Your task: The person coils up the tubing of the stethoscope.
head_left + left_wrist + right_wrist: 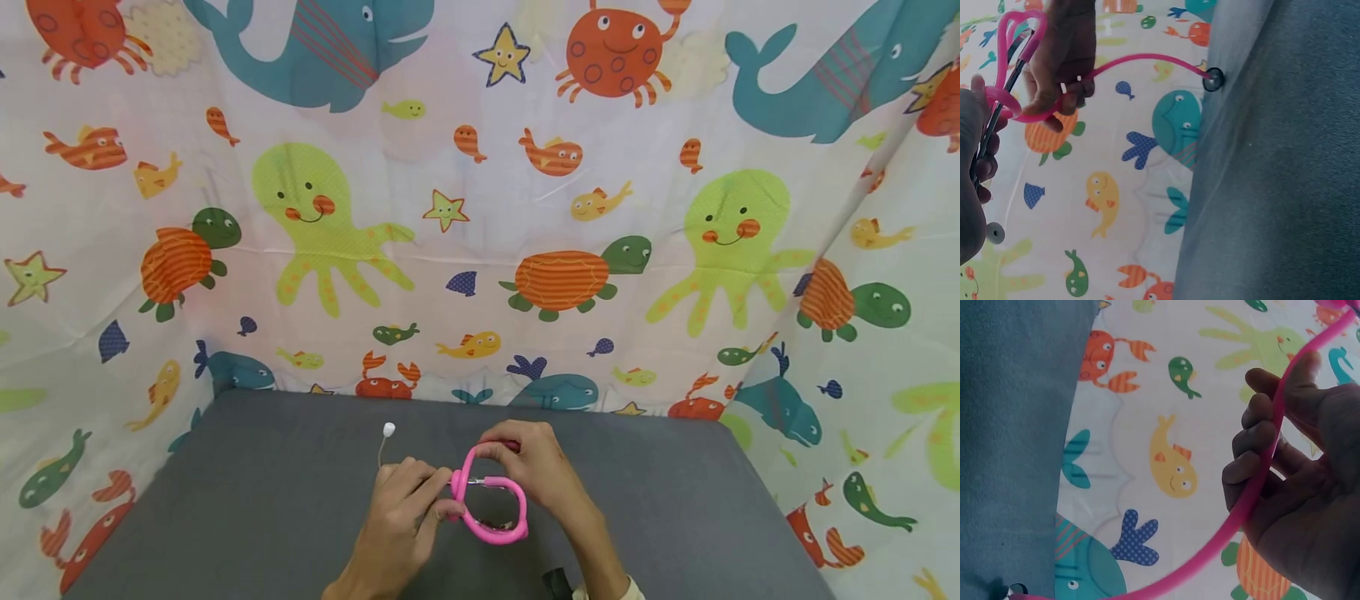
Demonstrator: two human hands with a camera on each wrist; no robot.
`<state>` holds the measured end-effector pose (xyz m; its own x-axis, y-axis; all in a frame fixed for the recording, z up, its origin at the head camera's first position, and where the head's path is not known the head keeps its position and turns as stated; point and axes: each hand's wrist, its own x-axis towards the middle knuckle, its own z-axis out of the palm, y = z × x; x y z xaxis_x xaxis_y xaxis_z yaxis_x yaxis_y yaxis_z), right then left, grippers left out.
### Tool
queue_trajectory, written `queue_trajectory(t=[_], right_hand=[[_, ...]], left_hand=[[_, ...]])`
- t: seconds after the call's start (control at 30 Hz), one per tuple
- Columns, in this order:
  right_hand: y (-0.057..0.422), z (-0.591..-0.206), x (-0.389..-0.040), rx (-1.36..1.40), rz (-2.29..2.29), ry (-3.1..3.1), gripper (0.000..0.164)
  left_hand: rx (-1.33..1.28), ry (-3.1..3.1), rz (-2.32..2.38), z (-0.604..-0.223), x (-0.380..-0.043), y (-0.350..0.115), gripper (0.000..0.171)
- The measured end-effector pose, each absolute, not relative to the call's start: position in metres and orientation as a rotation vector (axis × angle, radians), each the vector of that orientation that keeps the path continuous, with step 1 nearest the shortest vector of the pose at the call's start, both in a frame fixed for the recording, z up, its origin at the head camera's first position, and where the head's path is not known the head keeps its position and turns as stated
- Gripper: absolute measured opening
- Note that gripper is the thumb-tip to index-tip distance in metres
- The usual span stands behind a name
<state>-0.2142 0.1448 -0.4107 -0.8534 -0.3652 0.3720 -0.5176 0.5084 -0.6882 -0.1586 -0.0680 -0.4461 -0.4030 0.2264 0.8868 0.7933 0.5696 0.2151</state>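
A stethoscope with pink tubing (pixel 495 536) is held between both hands above the table. My left hand (pixel 397 517) pinches it where the pink tube wraps around the metal ear tubes (pixel 988 131). One white ear tip (pixel 388 429) sticks out beyond the left fingers. My right hand (pixel 536 467) grips a length of the tubing, its fingers curled round it in the right wrist view. From there the tube arcs to the round chest piece (pixel 1213 79), which overlaps the grey tabletop in the left wrist view. A pink loop hangs between the hands.
The grey table (pixel 262 483) spreads out under the hands. A white curtain (pixel 480 233) printed with sea animals stands behind it and along both sides. A small black object (pixel 557 583) sits beside the right wrist, near a pale sleeve (pixel 630 590).
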Motion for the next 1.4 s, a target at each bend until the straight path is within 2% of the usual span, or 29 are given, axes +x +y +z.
queue_trajectory(t=[0.3,0.47,0.63,0.83,1.3,1.4], right_hand=[[0.130,-0.418,-0.204,0.786,1.250,-2.626,0.015],[0.119,-0.412,-0.193,0.666,1.275,-2.729,0.031],[0.113,-0.411,-0.183,0.740,1.343,-2.713,0.021],[0.104,-0.415,-0.175,0.858,1.243,-2.633,0.021],[0.093,-0.398,-0.155,0.923,0.900,-2.857,0.009],[0.094,-0.395,-0.152,0.910,0.903,-2.906,0.008]], left_hand=[[-0.603,-1.949,-0.978,-0.435,-0.165,-0.073,0.046],[-0.557,-1.910,-0.997,-0.429,-0.169,-0.075,0.034],[-0.493,-1.905,-1.034,-0.426,-0.171,-0.075,0.027],[-0.374,-1.936,-1.004,-0.425,-0.171,-0.073,0.028],[-0.218,-1.912,-0.808,-0.430,-0.178,-0.069,0.050],[-0.195,-1.931,-0.748,-0.429,-0.179,-0.072,0.061]])
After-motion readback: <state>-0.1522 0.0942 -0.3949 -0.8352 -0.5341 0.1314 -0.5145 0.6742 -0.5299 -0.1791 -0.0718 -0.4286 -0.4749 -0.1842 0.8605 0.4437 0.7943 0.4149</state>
